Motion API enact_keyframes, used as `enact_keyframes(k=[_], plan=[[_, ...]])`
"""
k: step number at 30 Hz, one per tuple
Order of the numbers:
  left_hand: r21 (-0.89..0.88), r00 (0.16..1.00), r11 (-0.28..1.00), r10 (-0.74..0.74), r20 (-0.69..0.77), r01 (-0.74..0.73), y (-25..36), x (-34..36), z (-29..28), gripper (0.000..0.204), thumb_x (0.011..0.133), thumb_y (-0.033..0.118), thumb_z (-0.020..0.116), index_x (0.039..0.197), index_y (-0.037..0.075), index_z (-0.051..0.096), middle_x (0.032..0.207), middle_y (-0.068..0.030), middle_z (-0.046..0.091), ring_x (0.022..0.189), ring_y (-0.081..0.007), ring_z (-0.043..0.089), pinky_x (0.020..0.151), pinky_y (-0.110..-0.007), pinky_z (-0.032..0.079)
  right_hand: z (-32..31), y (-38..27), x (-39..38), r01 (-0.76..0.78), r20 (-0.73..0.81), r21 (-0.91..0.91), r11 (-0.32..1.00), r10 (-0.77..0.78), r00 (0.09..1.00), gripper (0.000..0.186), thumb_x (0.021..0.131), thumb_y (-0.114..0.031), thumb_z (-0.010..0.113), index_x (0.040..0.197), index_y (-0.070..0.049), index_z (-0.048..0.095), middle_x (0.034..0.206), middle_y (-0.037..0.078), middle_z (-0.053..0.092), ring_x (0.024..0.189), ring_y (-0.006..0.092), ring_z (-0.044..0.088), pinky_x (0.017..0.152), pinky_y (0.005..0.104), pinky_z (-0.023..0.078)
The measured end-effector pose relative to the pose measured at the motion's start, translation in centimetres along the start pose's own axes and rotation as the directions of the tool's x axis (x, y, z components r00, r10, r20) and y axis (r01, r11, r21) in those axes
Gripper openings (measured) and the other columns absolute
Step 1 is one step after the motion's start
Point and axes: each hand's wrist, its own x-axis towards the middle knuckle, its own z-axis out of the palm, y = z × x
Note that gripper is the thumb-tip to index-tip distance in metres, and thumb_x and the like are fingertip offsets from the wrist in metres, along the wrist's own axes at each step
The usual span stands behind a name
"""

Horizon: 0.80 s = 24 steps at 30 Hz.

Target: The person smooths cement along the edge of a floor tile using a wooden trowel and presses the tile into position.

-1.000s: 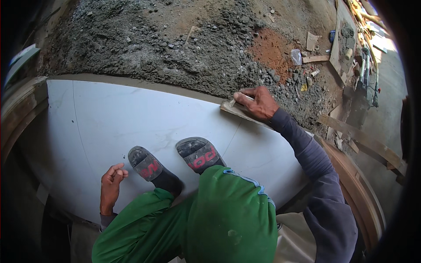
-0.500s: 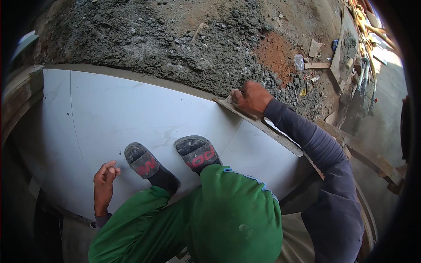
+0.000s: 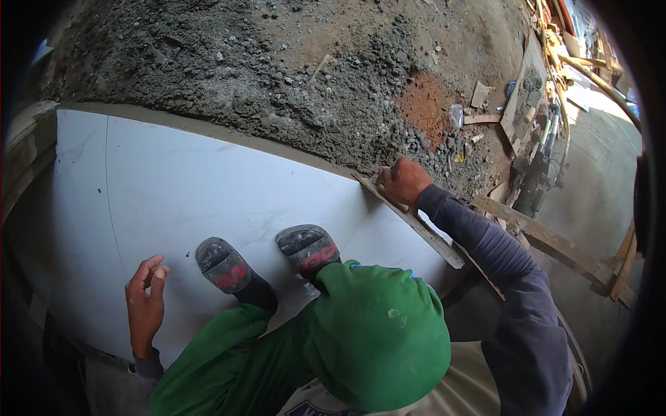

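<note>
My right hand (image 3: 405, 182) is closed on the handle of a flat wooden float (image 3: 431, 239). The float sits tilted at the right end of the white tiles (image 3: 201, 180), its far end by their mortar-lined edge. Its handle is mostly hidden under my fingers. My left hand (image 3: 146, 298) hangs over the tiles at the lower left, fingers loosely bent and apart, holding nothing. Both my feet, in dark dusty slide sandals (image 3: 225, 265), stand on the tiles, and my green-clothed knee (image 3: 378, 333) rises at the lower middle.
Beyond the tiles lies rough grey mortar (image 3: 277, 83) with a patch of reddish soil (image 3: 423, 107). Scraps, a clear plastic piece (image 3: 456, 116) and pipes (image 3: 548, 132) lie at the right. A wooden beam (image 3: 534, 225) stands near my right forearm; a curved ledge (image 3: 31, 149) borders the left.
The view has shifted a little. My right hand and the float sit slightly lower in the picture, the hand farther right. My left hand has moved left, its fingers a bit straighter.
</note>
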Motion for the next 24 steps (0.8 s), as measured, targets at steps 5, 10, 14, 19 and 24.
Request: enact_keyframes(k=[5, 10, 14, 19, 24], plan=[[0.379, 0.946, 0.867, 0.311, 0.092, -0.322, 3.2, 4.6, -4.1, 0.029, 0.107, 0.012, 0.055, 0.128, -0.002, 0.068, 0.113, -0.0176, 0.070, 0.108, -0.0327, 0.069, 0.096, -0.041, 0.054, -0.7, -2.1, -0.2, 0.072, 0.001, 0.176, 0.982, -0.073, 0.997, 0.046, 0.097, -0.032, 0.057, 0.091, 0.011, 0.073, 0.087, 0.036, 0.071, 0.091, 0.0485, 0.074, 0.092, 0.0532, 0.058], [0.552, 0.684, 0.682, 0.685, -0.250, -0.480, 4.1, 16.3, -3.3, 0.031, 0.108, 0.012, 0.056, 0.135, 0.000, 0.064, 0.132, -0.0182, 0.059, 0.123, -0.0345, 0.059, 0.106, -0.044, 0.049, -2.6, -7.1, 0.1, 0.177, -0.166, 0.225, 0.958, -0.142, 0.976, 0.036, 0.094, -0.024, 0.057, 0.105, 0.002, 0.079, 0.094, 0.032, 0.074, 0.093, 0.0481, 0.074, 0.095, 0.0509, 0.058], [0.543, 0.509, 0.720, 0.692, -0.511, -0.433, 5.0, 21.6, -1.6, 0.032, 0.106, 0.014, 0.058, 0.135, 0.001, 0.062, 0.131, -0.0144, 0.057, 0.123, -0.0334, 0.056, 0.108, -0.046, 0.046, -0.9, -3.1, 0.0, 0.032, -0.089, 0.205, 0.978, -0.014, 0.996, 0.033, 0.093, -0.024, 0.057, 0.105, -0.003, 0.080, 0.096, 0.030, 0.075, 0.094, 0.0464, 0.074, 0.096, 0.0506, 0.058], [0.651, 0.379, 0.644, 0.764, -0.522, -0.403, 3.8, 23.3, -1.1, 0.033, 0.104, 0.016, 0.060, 0.135, 0.004, 0.060, 0.129, -0.0135, 0.058, 0.121, -0.0322, 0.054, 0.107, -0.047, 0.044, -2.2, -8.7, 0.3, 0.024, -0.108, 0.197, 0.980, -0.003, 0.994, 0.033, 0.092, -0.028, 0.062, 0.103, -0.002, 0.080, 0.103, 0.028, 0.076, 0.099, 0.0450, 0.074, 0.096, 0.0490, 0.058], [0.658, 0.360, 0.618, 0.786, -0.502, -0.430, 4.1, 23.5, -1.1, 0.033, 0.103, 0.014, 0.060, 0.134, 0.004, 0.060, 0.125, -0.0129, 0.059, 0.120, -0.0320, 0.054, 0.105, -0.047, 0.044, -1.6, -5.0, 1.5, -0.138, 0.059, 0.000, 0.990, 0.138, 0.989, 0.033, 0.091, -0.029, 0.065, 0.098, 0.001, 0.079, 0.104, 0.027, 0.076, 0.099, 0.0431, 0.075, 0.096, 0.0482, 0.058]])
